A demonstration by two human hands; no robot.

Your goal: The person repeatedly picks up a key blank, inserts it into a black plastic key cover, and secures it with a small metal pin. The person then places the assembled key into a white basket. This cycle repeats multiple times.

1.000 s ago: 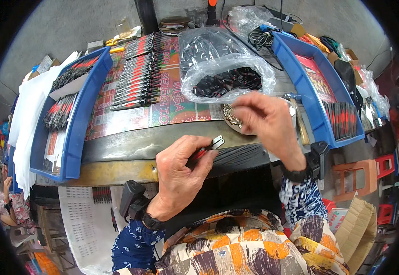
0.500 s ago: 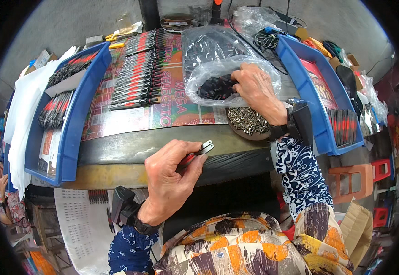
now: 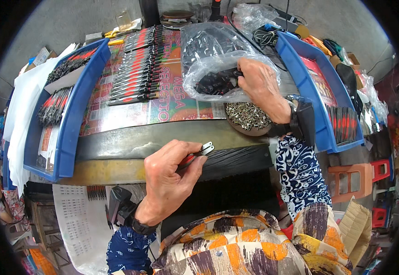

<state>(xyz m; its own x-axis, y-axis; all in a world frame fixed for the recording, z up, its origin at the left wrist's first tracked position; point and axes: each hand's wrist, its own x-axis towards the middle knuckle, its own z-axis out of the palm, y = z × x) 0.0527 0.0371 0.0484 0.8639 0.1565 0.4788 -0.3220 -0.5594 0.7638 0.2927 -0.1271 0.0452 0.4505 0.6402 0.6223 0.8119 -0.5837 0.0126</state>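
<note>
Between thumb and fingers of my left hand (image 3: 172,176) is a slim red-and-black piece (image 3: 206,149) with two flat metal ends, each with a hole. The hand is closed on it above the table's near edge. My right hand (image 3: 264,87) reaches into an open clear plastic bag (image 3: 193,75) full of small black parts (image 3: 215,83). Its fingers are drawn together at the parts; what they grip, if anything, is hidden. Just below that hand sits a round dish (image 3: 250,132) heaped with small metal pins (image 3: 245,114).
Red-and-black pieces (image 3: 135,75) lie in a long row on a printed sheet (image 3: 172,107). Blue trays with similar pieces flank the table, one at left (image 3: 66,142) and one at right (image 3: 300,75). Another plastic bag (image 3: 208,39) lies behind. Orange stools (image 3: 350,167) stand at right.
My right hand has shifted slightly right and down at the bag, its fingertips drawing back from the heap of black parts. The left hand keeps its hold almost unmoved.
</note>
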